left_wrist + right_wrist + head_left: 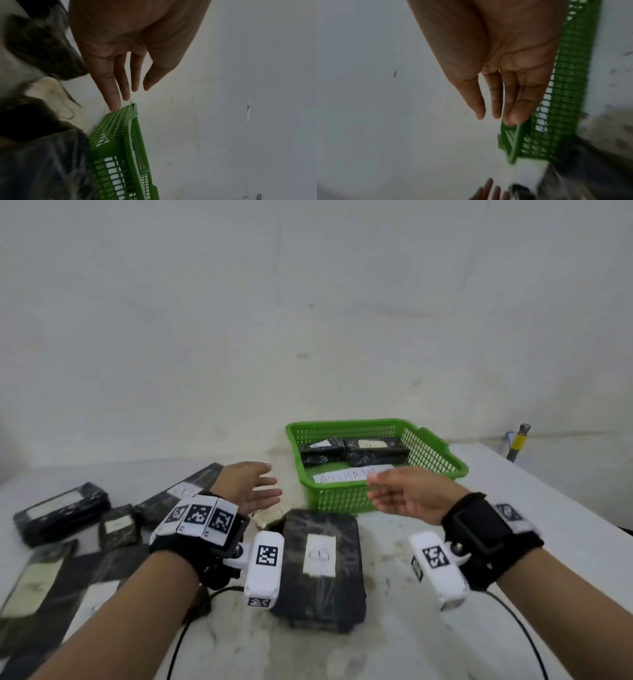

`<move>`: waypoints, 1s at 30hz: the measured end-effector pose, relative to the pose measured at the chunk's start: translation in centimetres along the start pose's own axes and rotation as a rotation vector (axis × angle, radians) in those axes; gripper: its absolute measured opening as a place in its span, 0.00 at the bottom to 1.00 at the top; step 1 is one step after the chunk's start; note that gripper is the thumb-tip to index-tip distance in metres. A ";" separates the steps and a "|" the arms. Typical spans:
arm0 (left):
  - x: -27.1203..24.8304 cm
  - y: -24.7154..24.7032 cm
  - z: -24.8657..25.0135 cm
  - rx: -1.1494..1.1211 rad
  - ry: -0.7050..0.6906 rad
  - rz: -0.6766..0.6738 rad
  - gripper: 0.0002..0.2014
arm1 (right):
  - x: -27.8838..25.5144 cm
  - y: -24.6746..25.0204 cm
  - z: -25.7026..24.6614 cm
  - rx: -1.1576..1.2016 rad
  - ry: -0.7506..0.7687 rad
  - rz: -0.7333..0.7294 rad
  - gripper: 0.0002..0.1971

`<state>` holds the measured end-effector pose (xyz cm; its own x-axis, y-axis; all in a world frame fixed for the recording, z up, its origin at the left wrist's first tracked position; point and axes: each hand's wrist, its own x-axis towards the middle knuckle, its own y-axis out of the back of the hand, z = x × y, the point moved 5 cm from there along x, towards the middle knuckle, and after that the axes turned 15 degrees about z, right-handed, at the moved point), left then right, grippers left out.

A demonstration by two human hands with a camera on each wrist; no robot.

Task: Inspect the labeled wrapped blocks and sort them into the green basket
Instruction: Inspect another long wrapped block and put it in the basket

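Note:
A green basket (pixel 442 455) stands on the white table at centre right, with two black wrapped blocks (pixel 376 451) and a white paper slip inside. A large black wrapped block (pixel 322 570) with a white label lies just in front of it. My left hand (pixel 257 491) hovers open above the table, left of the basket, palm facing right. My right hand (pixel 397 491) hovers open before the basket's front wall, palm facing left. Both hands hold nothing. The wrist views show straight fingers of the left hand (pixel 120 81) and right hand (pixel 505 94) beside the basket (pixel 118 148) (pixel 565 94).
Several more black wrapped blocks (pixel 61 513) with white labels lie on the left side of the table. A small pale piece (pixel 267 517) sits between the left hand and the large block. Cables run along the near table. A yellow-banded tool (pixel 517 441) stands far right.

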<state>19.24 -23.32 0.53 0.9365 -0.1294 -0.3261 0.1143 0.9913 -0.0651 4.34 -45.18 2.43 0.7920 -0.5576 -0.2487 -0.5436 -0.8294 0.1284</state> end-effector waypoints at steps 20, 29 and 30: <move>-13.2 8.4 -5.7 0.036 -0.095 0.035 0.16 | -11.6 -7.6 7.8 0.219 -0.108 0.029 0.17; -16.2 9.1 -3.6 -0.271 -0.374 -0.037 0.25 | -13.9 -12.8 4.5 0.559 0.072 0.042 0.28; -16.1 9.5 -3.5 -0.295 -0.402 0.007 0.20 | -13.9 -13.5 4.7 0.557 0.070 0.031 0.29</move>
<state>4.12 -11.95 1.91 0.9973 -0.0458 0.0581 0.0632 0.9355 -0.3476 -0.64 -26.12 -0.32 0.7798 -0.5977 -0.1860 -0.6161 -0.6803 -0.3969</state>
